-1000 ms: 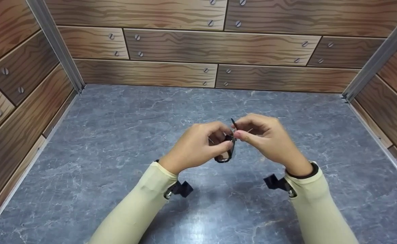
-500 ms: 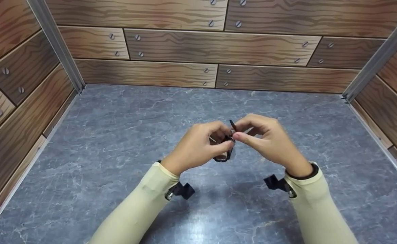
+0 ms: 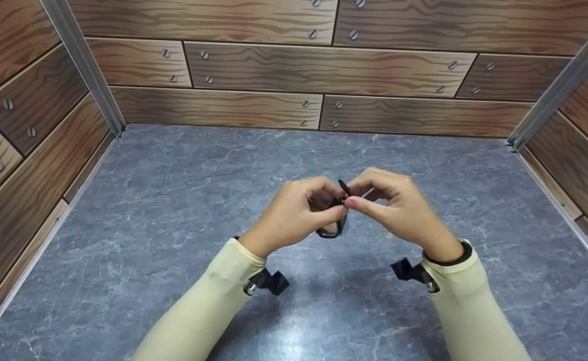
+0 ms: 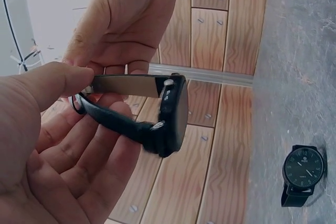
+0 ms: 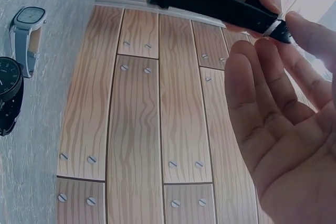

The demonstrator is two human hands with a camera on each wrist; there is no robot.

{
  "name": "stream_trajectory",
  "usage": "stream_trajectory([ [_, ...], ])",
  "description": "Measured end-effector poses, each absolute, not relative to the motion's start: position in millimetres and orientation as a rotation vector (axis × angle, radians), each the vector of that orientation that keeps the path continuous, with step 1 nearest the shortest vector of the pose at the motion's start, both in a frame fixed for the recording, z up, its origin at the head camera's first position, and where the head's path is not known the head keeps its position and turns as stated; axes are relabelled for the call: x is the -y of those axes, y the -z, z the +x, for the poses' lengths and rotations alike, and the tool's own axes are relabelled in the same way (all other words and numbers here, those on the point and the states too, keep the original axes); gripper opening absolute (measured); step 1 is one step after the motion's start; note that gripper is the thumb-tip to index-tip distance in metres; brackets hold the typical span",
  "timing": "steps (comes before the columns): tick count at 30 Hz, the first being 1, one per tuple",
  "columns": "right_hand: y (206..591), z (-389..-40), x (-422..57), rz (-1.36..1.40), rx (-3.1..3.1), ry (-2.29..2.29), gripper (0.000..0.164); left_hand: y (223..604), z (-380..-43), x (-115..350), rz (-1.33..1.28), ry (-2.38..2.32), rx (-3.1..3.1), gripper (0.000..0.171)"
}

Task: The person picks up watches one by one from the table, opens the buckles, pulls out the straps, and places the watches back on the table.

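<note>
Both hands hold a black wristwatch (image 3: 330,235) above the middle of the table. My left hand (image 3: 299,213) grips the strap close to the buckle. Thumb and fingertips of my right hand (image 3: 389,203) pinch the strap at that same spot, where its dark end (image 3: 343,187) sticks up between the hands. In the left wrist view the strap forms a loop with a tan lining (image 4: 128,85), and the watch case (image 4: 173,116) hangs edge-on, away from the fingers. A metal buckle piece (image 5: 272,28) shows in the right wrist view; fingers partly cover it.
A black round-dialed watch (image 4: 303,169) lies on the grey marbled table (image 3: 198,165), as the left wrist view shows. Farther off in the right wrist view is a light-strapped, square-faced watch (image 5: 30,18). Wood-patterned walls (image 3: 254,65) enclose the back and sides.
The strap's dark end has sunk slightly lower and to the left between the hands. The watch loop has tilted a little; both hands have stayed nearly in place.
</note>
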State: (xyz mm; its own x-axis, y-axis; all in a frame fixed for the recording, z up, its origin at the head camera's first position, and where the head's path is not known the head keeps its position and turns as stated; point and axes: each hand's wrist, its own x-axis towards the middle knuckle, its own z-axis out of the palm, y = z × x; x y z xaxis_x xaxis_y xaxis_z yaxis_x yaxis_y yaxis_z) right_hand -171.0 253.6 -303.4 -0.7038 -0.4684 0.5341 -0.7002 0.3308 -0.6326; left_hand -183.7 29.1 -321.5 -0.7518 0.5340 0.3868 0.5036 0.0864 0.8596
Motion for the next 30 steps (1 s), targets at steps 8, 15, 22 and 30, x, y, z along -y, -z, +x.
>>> stream_trajectory([
  [8, 302.2, -172.4, -254.5, 1.134, 2.364, -1.329, 0.027, 317.8, -184.8, -26.3, 1.104, -1.821, -2.339, 0.014],
  [15, 303.4, -172.4, -251.7, 1.096, 2.399, -1.406, 0.031, 316.5, -184.5, -25.0, 1.101, -1.889, -2.253, 0.014],
  [22, 305.1, -171.2, -252.2, 1.064, 2.507, -1.408, 0.016, 316.3, -184.0, -25.6, 1.105, -1.928, -2.190, 0.014],
  [30, 306.2, -171.4, -251.8, 1.108, 2.430, -1.444, 0.011, 317.3, -185.1, -24.8, 1.138, -1.922, -2.208, 0.017],
])
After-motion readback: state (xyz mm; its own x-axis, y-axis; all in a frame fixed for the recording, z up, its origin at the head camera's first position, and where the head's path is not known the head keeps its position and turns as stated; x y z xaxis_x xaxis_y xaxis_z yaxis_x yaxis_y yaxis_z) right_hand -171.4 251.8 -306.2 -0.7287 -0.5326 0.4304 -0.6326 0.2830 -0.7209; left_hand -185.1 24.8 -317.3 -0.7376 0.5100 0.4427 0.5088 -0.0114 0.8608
